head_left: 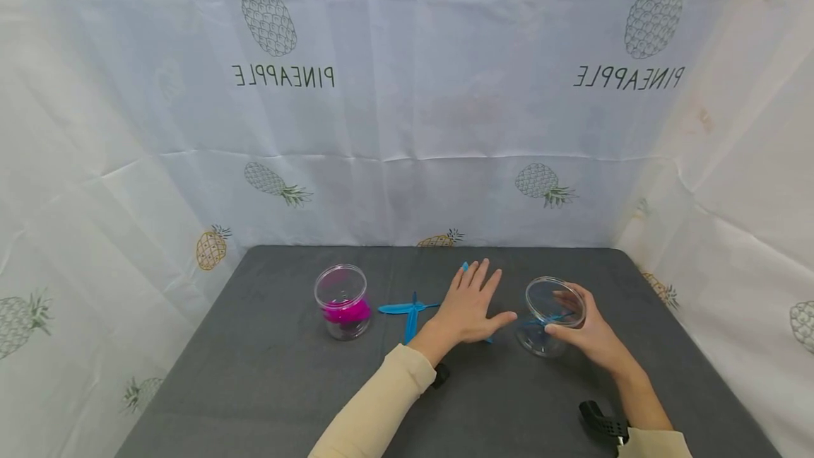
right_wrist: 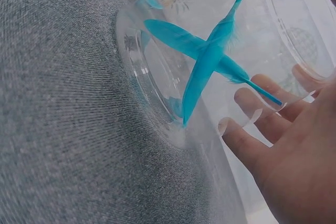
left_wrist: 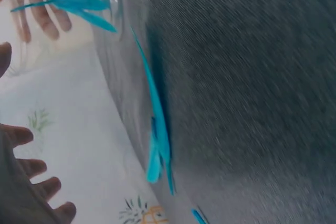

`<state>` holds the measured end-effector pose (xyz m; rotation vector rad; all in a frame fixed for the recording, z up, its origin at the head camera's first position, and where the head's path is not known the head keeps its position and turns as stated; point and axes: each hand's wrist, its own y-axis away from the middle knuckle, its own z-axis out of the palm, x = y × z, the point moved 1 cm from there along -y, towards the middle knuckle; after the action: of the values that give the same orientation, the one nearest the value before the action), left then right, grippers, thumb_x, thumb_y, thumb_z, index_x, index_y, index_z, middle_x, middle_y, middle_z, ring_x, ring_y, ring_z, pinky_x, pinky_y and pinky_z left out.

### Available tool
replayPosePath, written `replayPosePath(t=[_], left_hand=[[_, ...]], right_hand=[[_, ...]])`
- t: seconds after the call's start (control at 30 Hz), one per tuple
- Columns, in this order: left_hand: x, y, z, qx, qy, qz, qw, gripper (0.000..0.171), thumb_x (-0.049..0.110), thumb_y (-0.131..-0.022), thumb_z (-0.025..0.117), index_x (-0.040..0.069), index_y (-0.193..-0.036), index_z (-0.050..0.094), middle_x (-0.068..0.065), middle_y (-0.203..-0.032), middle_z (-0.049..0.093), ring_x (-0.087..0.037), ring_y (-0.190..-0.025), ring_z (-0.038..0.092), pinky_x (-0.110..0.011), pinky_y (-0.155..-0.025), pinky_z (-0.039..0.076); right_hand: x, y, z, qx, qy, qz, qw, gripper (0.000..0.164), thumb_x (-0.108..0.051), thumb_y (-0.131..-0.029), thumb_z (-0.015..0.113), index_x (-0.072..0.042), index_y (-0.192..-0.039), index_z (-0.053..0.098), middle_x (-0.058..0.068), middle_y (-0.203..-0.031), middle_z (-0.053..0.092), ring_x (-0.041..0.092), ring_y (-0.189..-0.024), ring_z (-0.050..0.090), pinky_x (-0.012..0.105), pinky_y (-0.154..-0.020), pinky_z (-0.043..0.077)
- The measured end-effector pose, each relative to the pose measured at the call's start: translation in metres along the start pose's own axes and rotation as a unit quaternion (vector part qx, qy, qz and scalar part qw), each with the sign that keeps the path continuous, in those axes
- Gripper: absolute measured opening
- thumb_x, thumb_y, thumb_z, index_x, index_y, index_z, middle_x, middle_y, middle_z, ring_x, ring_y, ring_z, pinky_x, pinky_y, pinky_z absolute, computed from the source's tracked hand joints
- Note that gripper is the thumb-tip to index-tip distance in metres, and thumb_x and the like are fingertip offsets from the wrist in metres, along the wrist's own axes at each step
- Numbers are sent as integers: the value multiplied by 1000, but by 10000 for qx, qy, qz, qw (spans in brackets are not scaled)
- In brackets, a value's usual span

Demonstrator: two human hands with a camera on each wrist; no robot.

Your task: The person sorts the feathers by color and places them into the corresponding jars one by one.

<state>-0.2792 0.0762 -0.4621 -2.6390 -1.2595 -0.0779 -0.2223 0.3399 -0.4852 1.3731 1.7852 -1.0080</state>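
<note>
My right hand (head_left: 591,331) grips a clear round jar (head_left: 539,346) at the right of the table, thumb on the near side and fingers round the far side. Two blue feathers (right_wrist: 210,51) lie crossed inside it, as the right wrist view shows. My left hand (head_left: 469,308) is stretched out over the middle of the table, palm down, its fingers straight and spread, holding nothing. Beneath and beside it lie several blue feathers (head_left: 412,312), partly hidden by the hand in the head view. Blue feathers (left_wrist: 159,124) also show on the cloth in the left wrist view.
A second clear jar (head_left: 341,290) stands left of the feathers, with a bright pink bunch (head_left: 346,312) inside. Dark grey cloth covers the table (head_left: 254,373). White curtains (head_left: 407,104) printed with pineapples hang behind it and along both sides.
</note>
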Motion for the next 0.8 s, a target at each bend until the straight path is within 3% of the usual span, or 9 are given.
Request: replayPosePath(t=[0.2,0.27,0.57,0.8], left_hand=[[-15,5,2,-260,34,-303,9992,86,73,-99,32,23,-165,10,-8,-171,3,-28,-157,4,-46,-125,4],[-20,6,3,-342,53,-396,9986,86,74,-99,32,23,-165,9,-8,-171,2,-27,-157,2,-45,-125,1],[-38,8,7,-623,196,-744,9951,84,72,-100,32,22,-165,12,-9,-171,3,-29,-157,6,-47,-125,5],[-52,3,13,-646,477,-1050,9912,80,61,-102,46,13,-162,24,-15,-165,26,-32,-151,28,-47,-120,28]], right_hand=[[2,1,-1,1,-57,-6,10000,93,-12,-95,73,-2,-157,5,26,-155,32,2,-132,38,7,-89,41],[3,1,-1,-17,-64,-19,10000,93,-12,-95,73,-2,-157,4,26,-155,32,-5,-129,36,7,-89,41],[2,2,-1,-42,-122,-54,9999,92,-11,-95,72,-2,-157,5,27,-155,31,-13,-125,33,8,-89,41],[4,1,-1,-35,-117,-119,9999,92,-10,-95,72,0,-156,5,28,-154,31,-15,-124,33,9,-87,42]])
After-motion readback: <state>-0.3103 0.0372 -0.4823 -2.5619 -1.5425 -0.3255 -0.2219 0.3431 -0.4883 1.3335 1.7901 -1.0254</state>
